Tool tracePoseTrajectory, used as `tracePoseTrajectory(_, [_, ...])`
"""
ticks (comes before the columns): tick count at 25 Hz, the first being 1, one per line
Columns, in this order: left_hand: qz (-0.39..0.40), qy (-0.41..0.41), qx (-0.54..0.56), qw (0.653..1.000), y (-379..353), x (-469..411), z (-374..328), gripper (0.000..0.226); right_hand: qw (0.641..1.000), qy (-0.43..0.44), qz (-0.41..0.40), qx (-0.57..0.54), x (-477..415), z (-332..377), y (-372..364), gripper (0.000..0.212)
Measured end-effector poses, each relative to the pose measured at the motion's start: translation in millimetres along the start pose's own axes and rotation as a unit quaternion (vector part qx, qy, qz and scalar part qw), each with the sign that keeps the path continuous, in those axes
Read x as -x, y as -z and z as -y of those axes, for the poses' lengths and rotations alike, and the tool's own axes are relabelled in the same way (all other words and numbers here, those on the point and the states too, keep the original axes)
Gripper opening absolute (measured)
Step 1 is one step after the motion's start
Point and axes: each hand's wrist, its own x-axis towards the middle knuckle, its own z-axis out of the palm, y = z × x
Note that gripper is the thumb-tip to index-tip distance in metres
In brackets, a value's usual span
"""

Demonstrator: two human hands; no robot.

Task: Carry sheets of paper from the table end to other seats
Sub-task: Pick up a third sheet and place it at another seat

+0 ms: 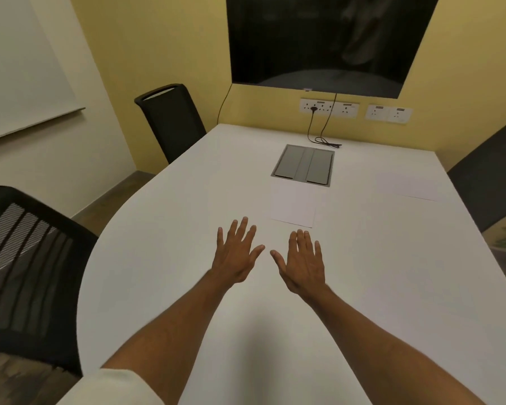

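Both hands, left [236, 256] and right [303, 262], are spread wide, empty; the sheet [293, 204] lies just beyond the right hand, long axis pointing away.

The white table [164, 258] lay bare across the lower and left frame, open to reaching. At centre, a sheet of paper [293, 204] seemed to touch a grey cable hatch [303, 165]. Dark chairs [27, 258] crowded the left and right edges.
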Motion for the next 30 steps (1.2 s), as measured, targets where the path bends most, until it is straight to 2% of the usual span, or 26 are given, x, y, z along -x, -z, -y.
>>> tracePoseTrajectory(6, [0.02, -0.078, -0.011, 0.997, 5, -51, 42, 0.065, 0.995, -0.092, -0.011, -0.022, -33, 37, -7, 0.081])
tracePoseTrajectory(12, [0.043, -0.118, 0.003, 0.992, -2, -93, 67, 0.06, 0.987, -0.158, -0.006, -0.011, -62, 49, -7, 0.08])
tracePoseTrajectory(21, [0.073, -0.118, 0.008, 0.99, -45, -173, 54, 0.059, 0.978, -0.205, 0.03, 0.014, -131, 18, -36, 0.072])
tracePoseTrajectory(30, [0.133, -0.086, 0.015, 0.987, -144, -279, 29, 0.055, 0.965, -0.256, 0.059, 0.01, -235, -54, -115, 0.064])
